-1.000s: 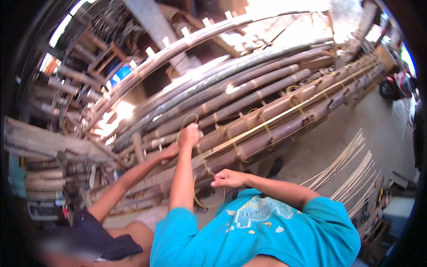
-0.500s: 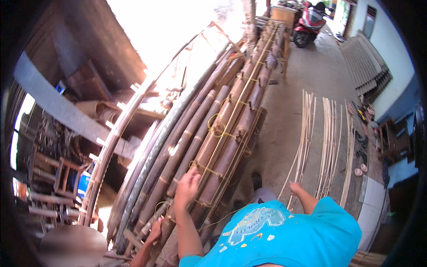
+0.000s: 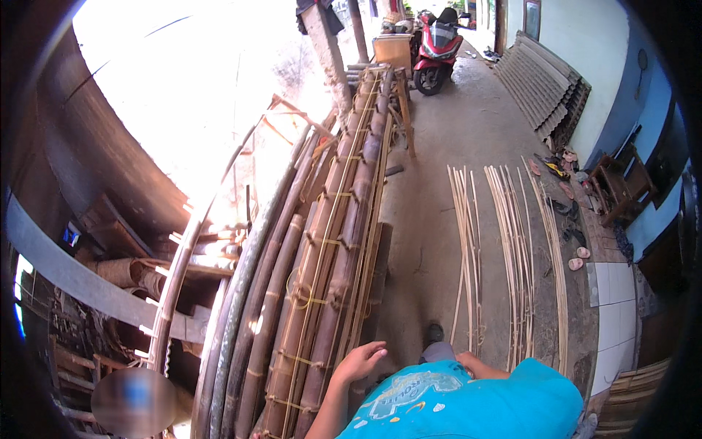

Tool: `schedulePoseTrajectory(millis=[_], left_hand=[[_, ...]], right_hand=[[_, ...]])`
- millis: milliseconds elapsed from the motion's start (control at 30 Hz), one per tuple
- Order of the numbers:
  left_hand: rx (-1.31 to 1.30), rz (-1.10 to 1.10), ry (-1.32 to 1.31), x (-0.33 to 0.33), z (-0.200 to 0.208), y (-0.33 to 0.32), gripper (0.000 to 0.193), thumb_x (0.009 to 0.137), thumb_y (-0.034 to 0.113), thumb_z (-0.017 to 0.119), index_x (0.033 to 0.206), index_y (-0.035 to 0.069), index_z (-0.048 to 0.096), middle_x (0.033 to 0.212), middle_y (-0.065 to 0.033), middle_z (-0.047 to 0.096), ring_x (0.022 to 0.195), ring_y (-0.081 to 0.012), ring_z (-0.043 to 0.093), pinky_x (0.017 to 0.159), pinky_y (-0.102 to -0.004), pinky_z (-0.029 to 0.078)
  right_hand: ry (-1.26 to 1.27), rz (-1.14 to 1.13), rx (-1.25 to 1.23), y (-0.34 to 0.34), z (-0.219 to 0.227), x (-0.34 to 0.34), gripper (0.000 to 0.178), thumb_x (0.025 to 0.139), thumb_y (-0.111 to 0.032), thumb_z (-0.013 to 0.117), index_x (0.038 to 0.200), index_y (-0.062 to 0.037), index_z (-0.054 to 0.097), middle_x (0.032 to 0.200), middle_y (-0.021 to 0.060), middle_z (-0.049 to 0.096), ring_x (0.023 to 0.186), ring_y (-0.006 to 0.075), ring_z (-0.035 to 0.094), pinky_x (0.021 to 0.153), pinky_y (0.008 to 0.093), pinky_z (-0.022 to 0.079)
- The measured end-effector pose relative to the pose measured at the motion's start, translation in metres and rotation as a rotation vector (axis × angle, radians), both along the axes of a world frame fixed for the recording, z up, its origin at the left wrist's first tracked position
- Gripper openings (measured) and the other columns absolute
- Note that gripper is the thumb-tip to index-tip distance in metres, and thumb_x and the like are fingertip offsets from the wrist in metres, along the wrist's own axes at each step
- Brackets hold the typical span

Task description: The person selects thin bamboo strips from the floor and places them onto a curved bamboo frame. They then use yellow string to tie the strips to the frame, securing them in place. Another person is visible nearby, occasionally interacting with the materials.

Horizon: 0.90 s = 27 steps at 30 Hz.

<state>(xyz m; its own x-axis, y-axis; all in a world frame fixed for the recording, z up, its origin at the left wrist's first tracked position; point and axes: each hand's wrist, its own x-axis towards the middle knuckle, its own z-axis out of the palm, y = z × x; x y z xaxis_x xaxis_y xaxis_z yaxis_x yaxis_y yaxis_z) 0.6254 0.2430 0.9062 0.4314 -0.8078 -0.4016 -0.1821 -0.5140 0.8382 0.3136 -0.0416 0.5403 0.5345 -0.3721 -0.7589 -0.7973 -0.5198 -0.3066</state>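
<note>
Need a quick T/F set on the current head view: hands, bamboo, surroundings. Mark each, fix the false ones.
1. The left hand shows no held item. True.
2. The right hand is in full view. False: the teal shirt partly hides the right hand.
3. Yellow ties cross the long brown bamboo poles. True.
4. The thin pale strips lie on top of those poles. False: the thin pale strips lie on the floor, right of them.
5. The parked motorbike has red bodywork. True.
</note>
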Motion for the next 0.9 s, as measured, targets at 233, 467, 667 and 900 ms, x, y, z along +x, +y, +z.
schedulePoseTrajectory(millis=[233, 467, 667, 900], left_hand=[[0.125, -0.032, -0.335, 0.039, -0.016, -0.102, 0.039, 0.094, 0.03, 0.058, 0.119, 0.001, 0.063, 0.113, -0.0201, 0.068, 0.106, -0.0361, 0.064, 0.09, -0.0423, 0.051], [0.084, -0.057, -0.388, 0.058, -0.042, -0.225, 0.024, 0.092, 0.023, 0.057, 0.105, 0.005, 0.066, 0.103, -0.0202, 0.069, 0.099, -0.0384, 0.065, 0.084, -0.045, 0.052], [0.067, -0.114, -0.334, 0.049, -0.06, -0.288, 0.025, 0.092, 0.025, 0.059, 0.102, 0.004, 0.066, 0.097, -0.0204, 0.069, 0.093, -0.0387, 0.067, 0.08, -0.0447, 0.053], [0.125, 0.005, -0.415, 0.075, -0.012, -0.344, 0.043, 0.095, 0.044, 0.058, 0.085, 0.003, 0.067, 0.081, -0.0224, 0.067, 0.081, -0.0438, 0.064, 0.07, -0.0491, 0.052]], right_hand=[[-0.241, -0.484, -0.047, -0.116, 0.08, 0.069, 0.048, 0.092, -0.042, 0.054, 0.102, 0.0021, 0.07, 0.103, 0.0247, 0.069, 0.099, 0.0373, 0.066, 0.086, 0.0446, 0.05], [-0.255, -0.488, 0.068, -0.203, 0.106, 0.127, 0.046, 0.093, -0.042, 0.054, 0.103, -0.0002, 0.07, 0.108, 0.0239, 0.068, 0.103, 0.0379, 0.065, 0.089, 0.0438, 0.049], [-0.266, -0.475, -0.018, -0.25, 0.099, 0.123, 0.05, 0.093, -0.047, 0.053, 0.1, -0.0001, 0.071, 0.102, 0.0225, 0.069, 0.099, 0.0361, 0.066, 0.085, 0.0432, 0.05], [-0.084, -0.631, 0.055, -0.258, 0.047, 0.077, 0.049, 0.092, -0.044, 0.054, 0.103, 0.002, 0.069, 0.1, 0.0214, 0.07, 0.097, 0.0348, 0.067, 0.086, 0.0434, 0.05]])
